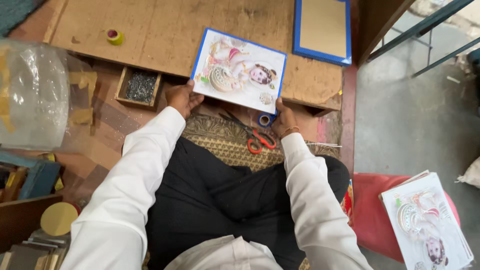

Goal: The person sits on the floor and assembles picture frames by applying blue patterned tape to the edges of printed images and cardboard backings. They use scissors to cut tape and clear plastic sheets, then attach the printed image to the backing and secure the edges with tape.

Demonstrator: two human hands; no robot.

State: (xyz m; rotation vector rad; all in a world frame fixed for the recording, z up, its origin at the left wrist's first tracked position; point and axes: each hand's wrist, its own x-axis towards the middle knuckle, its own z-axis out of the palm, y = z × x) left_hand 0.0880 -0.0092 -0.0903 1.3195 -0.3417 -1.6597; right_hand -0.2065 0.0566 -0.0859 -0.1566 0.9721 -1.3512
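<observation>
Fingers of left hand (183, 98) and right hand (283, 118) pinch near edge of blue-framed picture (239, 70), steadying it flat on board (165, 35). Scissors (256, 139), tape roll (265, 119) at 6 o'clock; nail tray (140, 87) at 9; second frame (323, 30) at 1.

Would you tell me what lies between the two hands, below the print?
In the head view, scissors and a blue tape roll lie between left hand and right hand.
</observation>
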